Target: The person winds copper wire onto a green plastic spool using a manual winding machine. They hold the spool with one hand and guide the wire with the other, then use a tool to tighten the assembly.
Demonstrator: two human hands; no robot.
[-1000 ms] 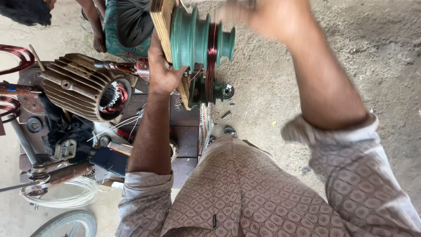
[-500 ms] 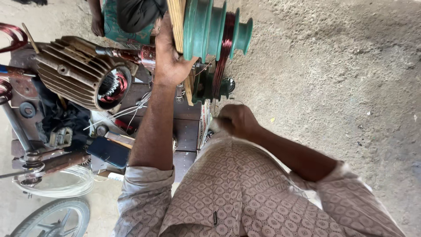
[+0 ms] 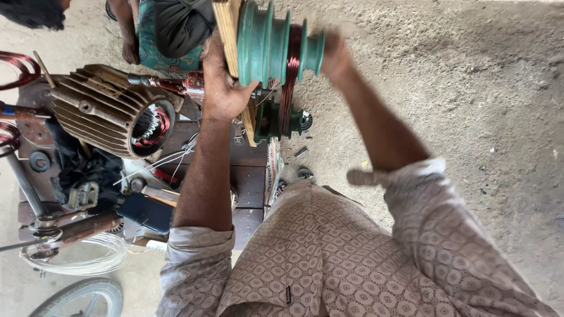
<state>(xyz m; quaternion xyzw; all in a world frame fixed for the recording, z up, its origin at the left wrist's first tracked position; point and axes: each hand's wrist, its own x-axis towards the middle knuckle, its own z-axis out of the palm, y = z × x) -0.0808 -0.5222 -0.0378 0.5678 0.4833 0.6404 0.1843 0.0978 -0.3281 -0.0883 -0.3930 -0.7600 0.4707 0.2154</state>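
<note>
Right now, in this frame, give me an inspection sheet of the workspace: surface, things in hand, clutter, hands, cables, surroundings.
Surface: dark wooden bench, crowded.
Things in hand: green stepped winding former with copper wire coil in one groove, backed by a wooden board.
Clutter: finned motor housing lying on its side, windings visible inside; a dark flat case; small metal parts.
Hands: left hand grips the board and former's edge; right hand at the former's small end, blurred.
Cables: white wire loops; red copper coils at the left edge.
Surroundings: sandy ground; another person seated above; a wheel.
</note>
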